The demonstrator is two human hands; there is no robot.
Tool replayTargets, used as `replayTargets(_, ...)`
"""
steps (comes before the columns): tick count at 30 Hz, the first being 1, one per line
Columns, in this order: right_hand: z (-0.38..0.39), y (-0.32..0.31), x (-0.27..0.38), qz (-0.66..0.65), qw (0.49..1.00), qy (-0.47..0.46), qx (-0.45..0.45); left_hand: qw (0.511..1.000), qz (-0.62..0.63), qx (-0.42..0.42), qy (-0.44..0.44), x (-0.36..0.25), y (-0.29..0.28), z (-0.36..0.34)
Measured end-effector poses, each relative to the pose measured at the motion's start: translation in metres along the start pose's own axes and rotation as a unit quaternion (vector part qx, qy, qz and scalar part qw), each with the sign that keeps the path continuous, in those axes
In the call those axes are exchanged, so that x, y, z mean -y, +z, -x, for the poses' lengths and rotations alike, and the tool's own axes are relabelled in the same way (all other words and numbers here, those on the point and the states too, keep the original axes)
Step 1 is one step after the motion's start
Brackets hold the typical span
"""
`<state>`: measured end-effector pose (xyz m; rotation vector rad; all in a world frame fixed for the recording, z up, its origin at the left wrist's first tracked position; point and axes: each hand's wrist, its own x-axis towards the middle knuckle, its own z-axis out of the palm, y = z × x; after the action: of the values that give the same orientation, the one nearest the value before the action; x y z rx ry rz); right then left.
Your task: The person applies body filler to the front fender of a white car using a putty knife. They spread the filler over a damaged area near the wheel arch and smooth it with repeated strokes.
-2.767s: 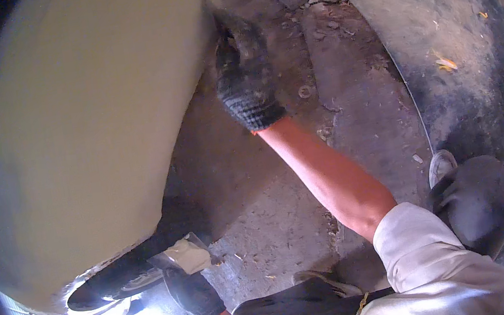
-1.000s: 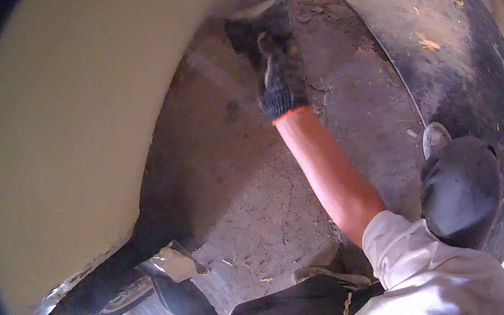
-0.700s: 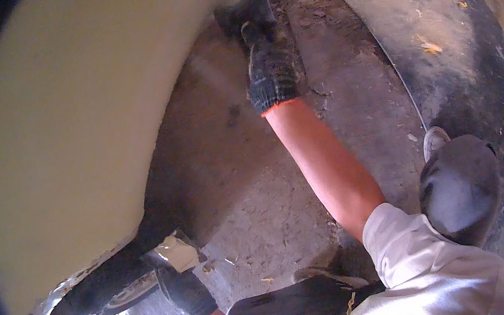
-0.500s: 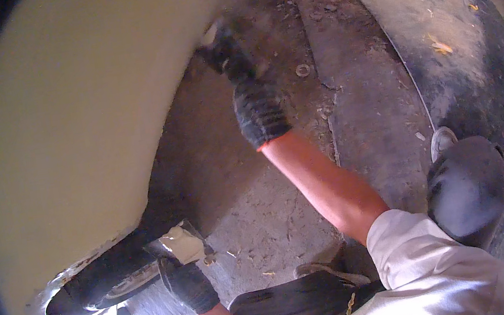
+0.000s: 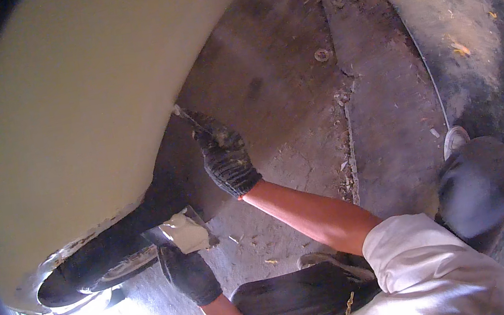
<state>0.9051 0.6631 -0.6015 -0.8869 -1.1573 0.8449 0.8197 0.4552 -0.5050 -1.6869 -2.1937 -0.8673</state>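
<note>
My right hand [image 5: 226,155], in a dark knitted glove, is closed around a putty knife [image 5: 192,119] seen nearly edge-on. Pale paste sits on the knife's tip, which is at the edge of a large, smooth, cream-coloured panel [image 5: 79,117]. Lower down, my left hand [image 5: 190,276] wears a similar glove and grips a flat putty board [image 5: 201,219]. A thick lump of cream putty [image 5: 185,232] covers much of that board. My left fingers are partly hidden behind it.
Below the panel runs a dark curved recess [image 5: 105,255] with a chipped, pale-smeared rim. A stained floor [image 5: 279,121] carries crumbs and a small ring [image 5: 322,55]. My bent knee [image 5: 478,187] is at the right, beside a dark, scuffed curved surface [image 5: 477,61]. Bright light comes from the lower left.
My right hand has come down and toward me along the panel edge with the putty knife. My left hand and the putty board have stayed nearly in place. The view has shifted slightly.
</note>
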Motion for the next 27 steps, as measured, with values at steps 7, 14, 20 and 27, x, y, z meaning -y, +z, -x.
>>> replayTargets(7,0.038,-0.011,-0.005,0.372,0.891,-0.210,0.156,0.988,-0.139,0.064,0.036,-0.015,-0.005,-0.008)
replayTargets(14,0.032,-0.086,0.021,-0.055,0.983,-0.014,0.176,0.999,-0.041,0.005,-0.029,-0.010,0.006,-0.002)
replayTargets(20,0.011,-0.130,0.057,0.060,0.934,-0.229,0.267,0.933,0.300,0.017,-0.199,-0.013,0.016,-0.002)
replayTargets(27,-0.019,-0.171,0.066,0.239,0.847,-0.355,0.315,0.993,0.078,-0.036,-0.079,0.020,0.028,-0.008)
